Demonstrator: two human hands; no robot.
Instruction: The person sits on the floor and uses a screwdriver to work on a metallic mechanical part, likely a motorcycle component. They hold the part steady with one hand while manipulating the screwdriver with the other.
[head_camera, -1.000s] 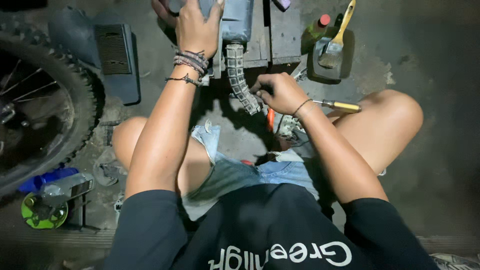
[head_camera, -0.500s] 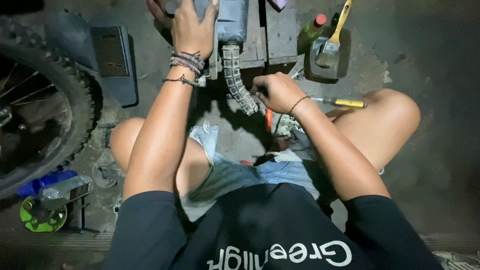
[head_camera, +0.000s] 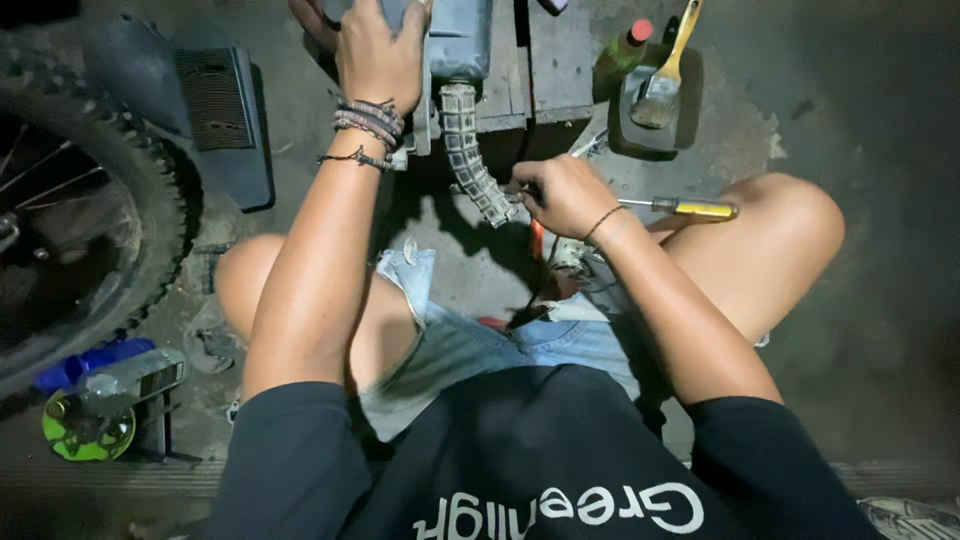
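I sit on the floor with both knees spread. My left hand (head_camera: 378, 52), with several bracelets on the wrist, rests flat on top of a grey metal machine part (head_camera: 460, 40) at the top of the view. A ribbed, curved grey piece (head_camera: 472, 155) hangs down from that part. My right hand (head_camera: 562, 192) is closed at the lower end of the ribbed piece, gripping a small tool whose tip is hidden by the fingers. An orange-handled tool (head_camera: 537, 240) lies just below this hand.
A knobby motorcycle tyre (head_camera: 95, 215) and a dark mudguard (head_camera: 215, 115) stand at the left. A yellow-handled screwdriver (head_camera: 690, 208) lies by my right knee. A paintbrush (head_camera: 665, 75) sits in a tray beside a red-capped bottle (head_camera: 625, 45). A blue bottle (head_camera: 85, 365) lies lower left.
Both hands stay in place on the part. The view has shifted slightly; my right hand has turned a little at the ribbed piece.
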